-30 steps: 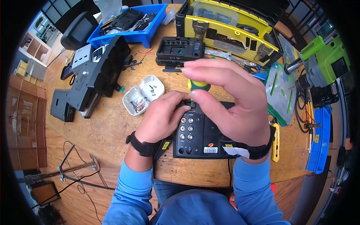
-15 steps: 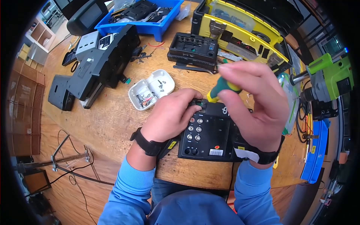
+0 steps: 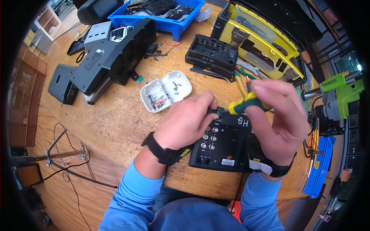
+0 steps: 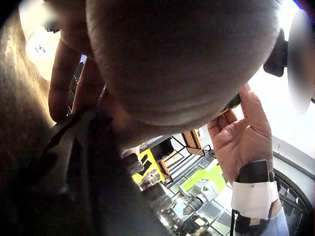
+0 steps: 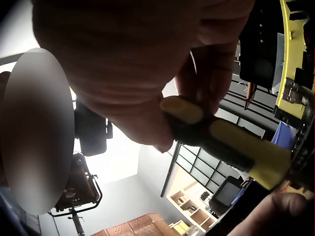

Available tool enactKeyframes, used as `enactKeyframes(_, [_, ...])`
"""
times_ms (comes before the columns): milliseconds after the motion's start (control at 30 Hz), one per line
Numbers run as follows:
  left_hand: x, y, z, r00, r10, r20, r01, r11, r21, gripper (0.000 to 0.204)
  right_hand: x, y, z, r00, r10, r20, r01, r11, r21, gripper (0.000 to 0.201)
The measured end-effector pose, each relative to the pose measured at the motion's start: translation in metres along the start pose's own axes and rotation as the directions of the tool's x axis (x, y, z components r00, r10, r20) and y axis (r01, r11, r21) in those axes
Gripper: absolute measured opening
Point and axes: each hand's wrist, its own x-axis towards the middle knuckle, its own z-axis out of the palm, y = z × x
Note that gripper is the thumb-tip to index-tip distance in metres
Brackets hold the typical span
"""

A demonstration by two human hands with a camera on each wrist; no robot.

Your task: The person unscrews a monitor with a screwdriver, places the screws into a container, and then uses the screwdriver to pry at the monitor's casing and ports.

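Note:
A black device with several round connectors lies near the table's front edge. The left hand holds its upper left corner, thumb and fingers around a small green part. Above the device the right hand grips a yellow and green screwdriver, tilted, its shaft toward that corner; whether the tip touches is unclear. In the right wrist view the screwdriver handle lies between thumb and fingers. The left wrist view shows the right hand beyond the dark left palm.
A white tray of screws stands behind the left hand. Farther back are a black module, a blue bin and a yellow toolbox. Black housings lie at left, a green drill at right.
The screwdriver has swung from nearly upright to a strong slant as the right hand moved right. The view has shifted, while the left hand stays at the device's corner.

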Motion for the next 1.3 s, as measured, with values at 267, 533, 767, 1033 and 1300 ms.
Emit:
enactKeyframes(267, [0.000,-0.001,-0.001,1.000,0.016,0.003,-0.016,1.000,-0.018,0.027,0.000,-0.001,0.023,0.954,0.180,-0.241,-0.118,0.960,0.253,0.036])
enactKeyframes(533, [0.001,-0.002,-0.001,0.999,0.038,0.001,-0.038,0.999,-0.026,0.018,0.001,0.006,0.020,0.976,0.093,-0.199,-0.082,0.995,0.063,0.036])
enactKeyframes(767, [-0.002,0.008,0.002,0.998,0.045,-0.048,-0.045,0.999,0.007,0.019,0.004,0.006,0.015,0.983,0.035,-0.179,-0.036,0.999,0.000,0.036])
enactKeyframes(1033, [-0.006,0.016,0.019,0.989,-0.012,-0.149,0.019,0.999,0.045,0.020,0.008,0.004,0.012,0.991,-0.021,-0.134,0.021,1.000,-0.001,0.036])
enactKeyframes(1300, [-0.005,0.012,0.032,0.982,-0.057,-0.182,0.052,0.998,-0.034,0.017,0.003,-0.001,0.011,0.997,0.056,-0.057,-0.054,0.998,0.035,0.040])
